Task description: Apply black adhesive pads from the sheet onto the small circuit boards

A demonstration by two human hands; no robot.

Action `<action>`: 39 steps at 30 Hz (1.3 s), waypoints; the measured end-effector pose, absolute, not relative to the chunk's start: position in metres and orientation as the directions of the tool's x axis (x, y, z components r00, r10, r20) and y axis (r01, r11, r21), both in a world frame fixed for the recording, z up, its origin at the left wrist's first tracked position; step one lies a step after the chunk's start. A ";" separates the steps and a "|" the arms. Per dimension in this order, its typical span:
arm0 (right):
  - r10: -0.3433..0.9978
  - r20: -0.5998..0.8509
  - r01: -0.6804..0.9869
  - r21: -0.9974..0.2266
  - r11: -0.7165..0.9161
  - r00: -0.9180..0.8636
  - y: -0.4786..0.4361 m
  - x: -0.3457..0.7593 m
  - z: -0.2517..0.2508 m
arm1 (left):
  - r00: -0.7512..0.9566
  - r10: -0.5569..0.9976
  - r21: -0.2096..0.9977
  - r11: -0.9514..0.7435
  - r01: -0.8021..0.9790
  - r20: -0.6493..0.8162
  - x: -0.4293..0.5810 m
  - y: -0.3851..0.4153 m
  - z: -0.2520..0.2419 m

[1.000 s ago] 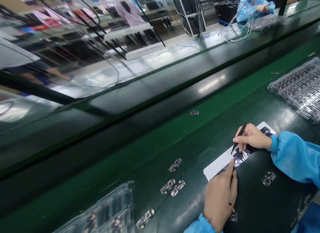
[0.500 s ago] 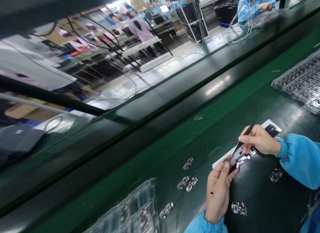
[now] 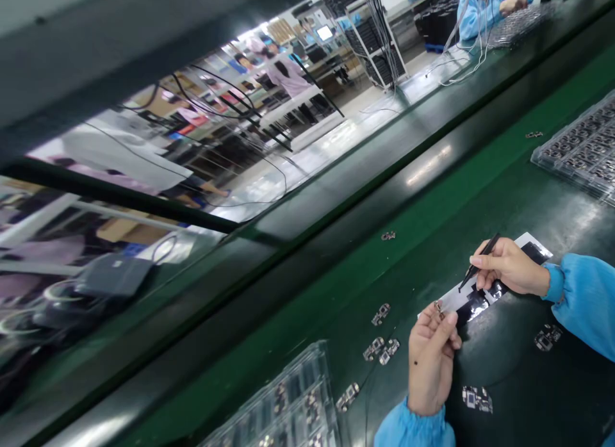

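Note:
Between the thumb and fingers of my left hand [image 3: 430,364] is a small circuit board [image 3: 439,310], held up off the bench. A small black mark shows near that wrist. My right hand [image 3: 512,268] grips black tweezers [image 3: 484,256], points down and to the left. A tiny dark bit appears at their tip, too small to name. Under both hands lies a white sheet [image 3: 537,241] with black, shiny pieces on it; the tweezers' tip is over its pale part, apart from the board. Loose circuit boards [image 3: 477,399] lie nearby on the dark green bench.
A clear compartment tray [image 3: 269,412] with boards stands at the lower left. Another tray [image 3: 583,146], full of boards, is at the right. Several boards [image 3: 380,314] lie left of my hands. Across the raised ledge [image 3: 336,155], a person in blue [image 3: 473,18] sits working.
The tweezers' tip has moved away from the board in my left hand to over the white sheet. My left fingers have shifted, and the board is tipped more upright. The camera view has turned slightly.

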State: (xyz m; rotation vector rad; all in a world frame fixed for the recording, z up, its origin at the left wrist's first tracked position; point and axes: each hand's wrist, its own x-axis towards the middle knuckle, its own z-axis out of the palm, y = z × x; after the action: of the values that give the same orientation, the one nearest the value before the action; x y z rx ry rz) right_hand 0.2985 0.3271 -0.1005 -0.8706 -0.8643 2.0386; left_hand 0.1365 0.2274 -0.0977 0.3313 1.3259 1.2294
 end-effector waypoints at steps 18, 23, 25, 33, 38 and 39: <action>0.883 -0.255 -0.284 -0.880 -0.381 -0.395 0.326 0.296 -0.106 | -0.173 0.834 0.836 0.464 -0.295 -0.524 0.146 0.241 -0.102; 0.881 -0.235 -0.188 -0.923 -0.335 -0.411 0.323 0.291 -0.109 | -0.132 0.834 0.822 0.479 -0.308 -0.536 0.146 0.242 -0.103; 0.876 -0.239 -0.167 -0.928 -0.333 -0.418 0.322 0.291 -0.109 | -0.125 0.833 0.819 0.482 -0.312 -0.538 0.146 0.242 -0.104; 0.853 -0.263 -0.104 -0.934 -0.342 -0.450 0.322 0.292 -0.110 | -0.116 0.833 0.811 0.481 -0.333 -0.542 0.147 0.242 -0.103; 0.833 -0.279 -0.081 -0.930 -0.359 -0.478 0.323 0.293 -0.110 | -0.109 0.828 0.806 0.493 -0.327 -0.550 0.146 0.242 -0.103; 0.829 -0.281 -0.080 -0.929 -0.361 -0.483 0.324 0.293 -0.110 | -0.111 0.828 0.808 0.493 -0.323 -0.550 0.146 0.242 -0.103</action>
State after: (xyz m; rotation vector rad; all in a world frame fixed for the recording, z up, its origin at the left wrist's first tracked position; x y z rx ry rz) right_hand 0.2929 0.3235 -0.1095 -1.0521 -1.2363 1.9024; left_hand 0.1463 0.2419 -0.1031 0.4901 1.3499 1.0430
